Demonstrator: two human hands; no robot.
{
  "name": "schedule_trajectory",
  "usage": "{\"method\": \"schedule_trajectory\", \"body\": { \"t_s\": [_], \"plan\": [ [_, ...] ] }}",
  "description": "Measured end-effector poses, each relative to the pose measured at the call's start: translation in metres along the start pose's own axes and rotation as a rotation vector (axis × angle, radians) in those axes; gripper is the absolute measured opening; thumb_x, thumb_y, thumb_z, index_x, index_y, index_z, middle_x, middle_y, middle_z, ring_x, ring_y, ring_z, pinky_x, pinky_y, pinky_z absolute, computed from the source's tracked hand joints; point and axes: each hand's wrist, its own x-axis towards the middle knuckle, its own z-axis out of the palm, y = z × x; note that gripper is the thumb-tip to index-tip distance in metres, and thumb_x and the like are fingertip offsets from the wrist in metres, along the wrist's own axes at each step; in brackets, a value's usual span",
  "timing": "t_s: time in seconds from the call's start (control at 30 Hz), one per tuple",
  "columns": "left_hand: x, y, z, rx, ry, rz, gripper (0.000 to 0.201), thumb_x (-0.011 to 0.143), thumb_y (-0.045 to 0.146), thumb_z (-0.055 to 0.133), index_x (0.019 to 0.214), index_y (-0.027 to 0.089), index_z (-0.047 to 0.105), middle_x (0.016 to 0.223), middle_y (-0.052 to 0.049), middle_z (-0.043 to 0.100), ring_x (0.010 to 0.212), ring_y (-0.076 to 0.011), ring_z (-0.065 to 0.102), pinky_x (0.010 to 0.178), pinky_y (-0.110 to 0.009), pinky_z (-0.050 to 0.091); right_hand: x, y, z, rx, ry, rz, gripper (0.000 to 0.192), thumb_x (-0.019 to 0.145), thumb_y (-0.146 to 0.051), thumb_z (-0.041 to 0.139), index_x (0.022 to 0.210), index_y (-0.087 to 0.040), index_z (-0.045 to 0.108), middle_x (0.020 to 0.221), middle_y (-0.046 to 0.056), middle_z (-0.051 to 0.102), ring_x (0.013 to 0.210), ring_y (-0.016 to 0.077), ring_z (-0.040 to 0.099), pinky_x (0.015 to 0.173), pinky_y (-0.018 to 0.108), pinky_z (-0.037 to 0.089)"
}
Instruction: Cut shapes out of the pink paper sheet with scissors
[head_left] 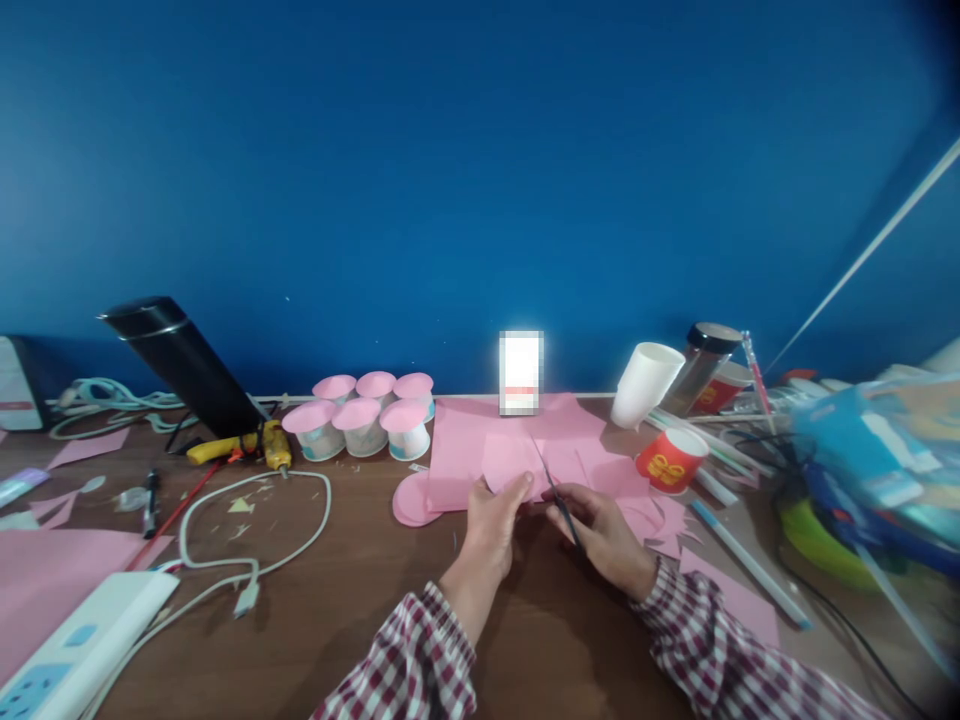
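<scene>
My left hand (495,520) pinches the near edge of a small pink paper piece (510,462) over the brown desk (360,620). My right hand (604,535) holds thin dark scissors (556,492), whose blades point up and away into that paper. Larger pink sheets (465,440) lie under and behind the piece, with a pink paper circle (411,500) at their left edge. Both sleeves are red-and-white plaid.
Several pink-topped paper cups (364,420) stand left of the sheets. A yellow glue gun (262,445), white cable (300,525) and power strip (82,640) lie at left. A white cup (643,385), red cup (670,460), straws and blue clutter (862,460) crowd the right.
</scene>
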Motion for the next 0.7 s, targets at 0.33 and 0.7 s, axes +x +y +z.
{"method": "schedule_trajectory", "body": {
  "t_s": [0.33,0.7],
  "plan": [
    [-0.0022,0.0024,0.0023,-0.003,0.008,-0.003,0.041,0.053,0.028,0.081,0.081,0.014,0.055,0.055,0.003,0.057,0.047,-0.0109,0.054,0.046,-0.023,0.046,-0.0010,0.0017,-0.0011,-0.025,0.012,0.002,0.036,0.074,-0.044,0.070,0.092,-0.013,0.066,0.064,0.002,0.060,0.052,0.0107,0.046,0.045,0.021,0.040],
    [-0.0036,0.0030,0.0020,-0.036,-0.037,0.026,0.039,0.054,0.030,0.082,0.080,0.014,0.057,0.058,0.002,0.059,0.048,-0.0117,0.056,0.047,-0.024,0.046,0.0007,-0.0015,0.0000,0.008,-0.001,0.015,0.034,0.072,-0.043,0.072,0.090,-0.014,0.068,0.064,0.002,0.062,0.051,0.0109,0.049,0.046,0.022,0.041]
  ]
}}
